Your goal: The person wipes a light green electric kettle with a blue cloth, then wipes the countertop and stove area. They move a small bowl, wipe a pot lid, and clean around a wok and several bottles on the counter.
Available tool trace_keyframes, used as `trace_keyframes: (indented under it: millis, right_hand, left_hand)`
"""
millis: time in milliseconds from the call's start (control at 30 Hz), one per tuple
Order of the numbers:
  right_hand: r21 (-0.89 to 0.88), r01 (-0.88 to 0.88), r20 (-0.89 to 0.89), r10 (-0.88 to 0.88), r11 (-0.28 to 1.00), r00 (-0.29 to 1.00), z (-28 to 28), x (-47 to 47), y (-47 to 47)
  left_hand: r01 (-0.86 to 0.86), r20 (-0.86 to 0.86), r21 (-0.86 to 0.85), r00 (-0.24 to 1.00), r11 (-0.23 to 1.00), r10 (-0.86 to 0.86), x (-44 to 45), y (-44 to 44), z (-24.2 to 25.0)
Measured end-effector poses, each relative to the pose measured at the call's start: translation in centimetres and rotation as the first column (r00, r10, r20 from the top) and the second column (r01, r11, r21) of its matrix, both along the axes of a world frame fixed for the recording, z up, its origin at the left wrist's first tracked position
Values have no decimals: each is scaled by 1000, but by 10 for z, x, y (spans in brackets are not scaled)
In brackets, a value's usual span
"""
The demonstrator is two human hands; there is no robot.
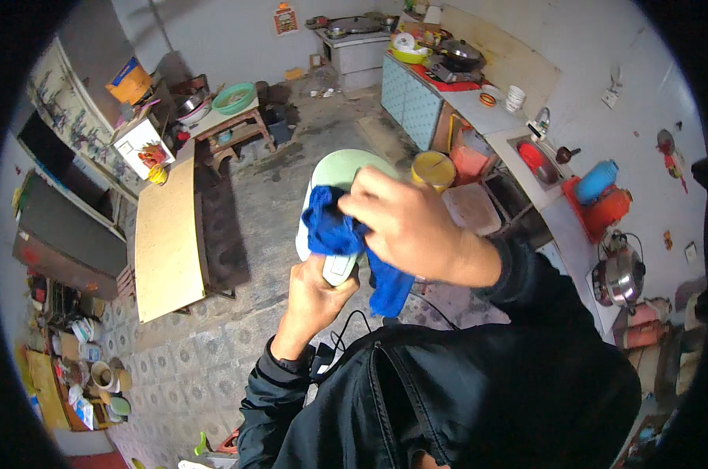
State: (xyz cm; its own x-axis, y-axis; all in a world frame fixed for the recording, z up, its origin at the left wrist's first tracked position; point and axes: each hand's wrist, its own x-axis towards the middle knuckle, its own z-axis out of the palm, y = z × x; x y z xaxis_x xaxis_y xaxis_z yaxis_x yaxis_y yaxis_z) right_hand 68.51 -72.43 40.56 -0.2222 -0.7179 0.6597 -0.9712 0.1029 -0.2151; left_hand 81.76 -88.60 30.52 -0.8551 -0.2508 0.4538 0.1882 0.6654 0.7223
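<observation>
A pale green appliance (pixel 354 166) with a rounded body and a short handle is held up in front of me; its exact kind I cannot tell. My left hand (pixel 318 293) grips the handle from below. With its fingers closed on a blue cloth (pixel 333 231), my right hand (pixel 406 225) presses over the appliance, slightly blurred. The cloth is bunched on the appliance near the handle, and one end of it hangs down below my right hand. The cloth and my right hand hide part of the appliance's body. A dark cord hangs near my left wrist.
A long wooden-topped table (pixel 169 240) stands on the left. Along the right wall runs a counter (pixel 465 102) with a sink (pixel 535 161), a pan and a kettle (pixel 619 274). Below it are a yellow bucket (pixel 433 170) and red containers. A green basin (pixel 233 98) rests on a small table at the back.
</observation>
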Motion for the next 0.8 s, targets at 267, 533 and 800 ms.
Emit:
trace_keyframes:
  millis: [267,533,800]
  right_hand:
    - [213,376,-155,-349,902,924,5,-70,-26]
    - [190,36,189,-73,981,979,-3,-12,-32]
    - [149,152,73,-164,977,984,-13,-21,-49]
  left_hand:
    - [38,14,184,999,982,-41,27,-3,4]
    - [68,54,79,996,995,-72,39,-19,-13]
    - [76,-7,123,997,989,-75,37,-13,-10]
